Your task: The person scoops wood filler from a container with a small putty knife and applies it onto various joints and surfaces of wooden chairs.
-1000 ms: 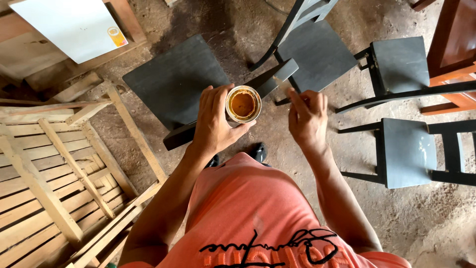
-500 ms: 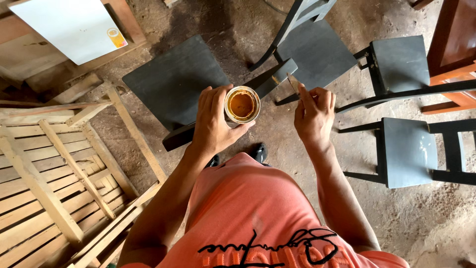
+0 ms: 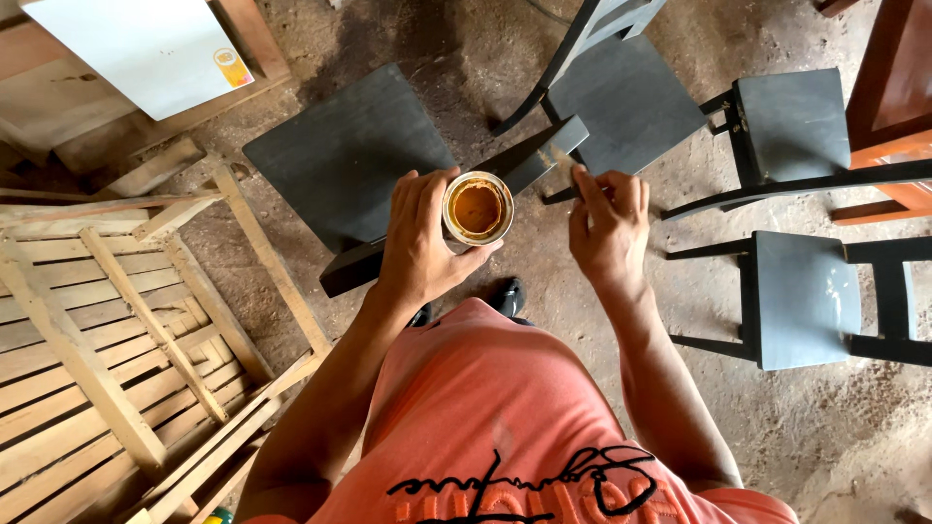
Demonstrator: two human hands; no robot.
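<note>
The left hand [image 3: 419, 243] is wrapping its fingers and thumb around a small round tin [image 3: 478, 208], gripping it from the side and holding it upright in front of the body, above the dirt floor [image 3: 466, 58]. The tin is standing open at the top, showing an orange-brown liquid inside. The right hand [image 3: 610, 225] is hovering just beside the tin, apart from it, with its fingertips pinched together on a thin brush [image 3: 555, 155]; the brush's pale tip is pointing up and away toward a dark chair [image 3: 354, 160]. That chair is sitting directly below the tin, its flat seat facing the camera and its top rail running under the hands. A second dark chair [image 3: 626, 92] is standing just beyond the right hand, and two more [image 3: 796, 121] [image 3: 811, 296] are standing to the right, well apart from the hands. An orange-red piece of furniture [image 3: 898, 87] is showing at the right edge. To the left, an unpainted slatted wooden frame [image 3: 107, 330] is lying tilted on the floor, and a white board [image 3: 146, 49] is resting on wood near the top left corner. The person is wearing a salmon shirt [image 3: 505, 427], and a dark shoe [image 3: 510, 296] is peeking out below the tin.
</note>
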